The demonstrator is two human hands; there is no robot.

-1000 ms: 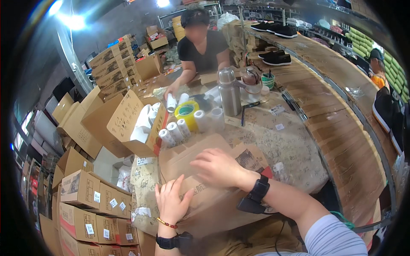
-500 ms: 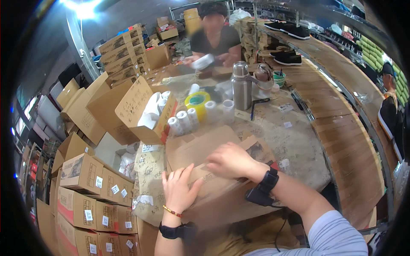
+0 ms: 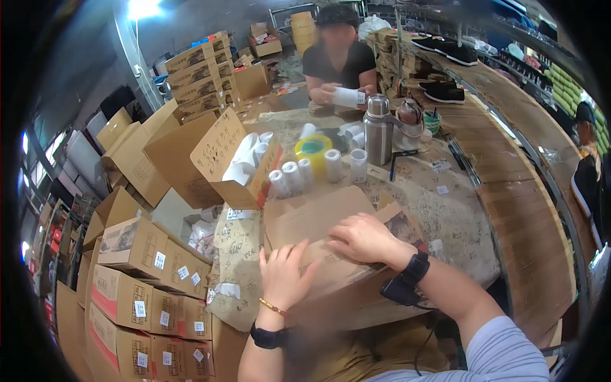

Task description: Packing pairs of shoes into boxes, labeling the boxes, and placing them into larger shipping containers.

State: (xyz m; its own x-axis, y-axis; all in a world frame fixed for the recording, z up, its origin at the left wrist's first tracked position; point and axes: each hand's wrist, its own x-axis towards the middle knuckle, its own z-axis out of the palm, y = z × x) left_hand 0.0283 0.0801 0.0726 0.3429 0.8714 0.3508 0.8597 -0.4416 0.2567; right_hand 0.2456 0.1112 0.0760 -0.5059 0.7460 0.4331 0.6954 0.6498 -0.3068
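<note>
A partly folded brown cardboard box [image 3: 305, 219] lies in front of me on the table, with a printed panel at its right side. My left hand [image 3: 286, 272] rests on its near left part, fingers spread and stretched out. On the right of the same cardboard lies my right hand [image 3: 368, 239], its fingers bent and pressing on the surface without a visible grip. The near edge of the cardboard is partly hidden by my hands and blur.
Label rolls [image 3: 291, 175], yellow tape [image 3: 313, 148] and a steel thermos [image 3: 378, 134] stand beyond the cardboard. An open carton [image 3: 238, 191] holds more rolls. Stacked shoe boxes [image 3: 130, 248] rise at the left; shelves with black shoes [image 3: 445, 94] run along the right. A co-worker [image 3: 340, 60] holds a white roll.
The whole view has shifted, moving the scene rightward in the picture. My right hand has settled lower onto the cardboard, while my left stays on it. The co-worker's white roll is turned differently.
</note>
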